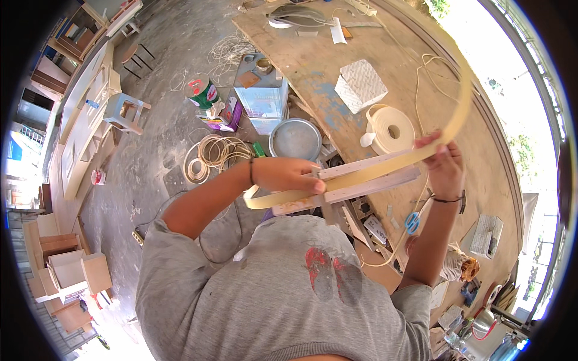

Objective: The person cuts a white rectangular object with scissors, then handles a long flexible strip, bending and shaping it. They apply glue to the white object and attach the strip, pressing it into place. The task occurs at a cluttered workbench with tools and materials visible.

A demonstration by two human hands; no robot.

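Both hands (289,174) (444,163) press pale flexible edge banding (361,175) onto a flat board (385,182).

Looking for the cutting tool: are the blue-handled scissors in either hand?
No, the scissors lie on the table, while both hands grip the strip.

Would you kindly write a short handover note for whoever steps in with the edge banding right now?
Left hand: pressing the cream edge-banding strip onto the narrow edge of the white board.
Right hand: gripping the strip at the board's far end; its loose length arcs up over the workbench.
Done: strip laid along the board.
Left: by the look of it, excess still overhangs both ends; bond unclear.
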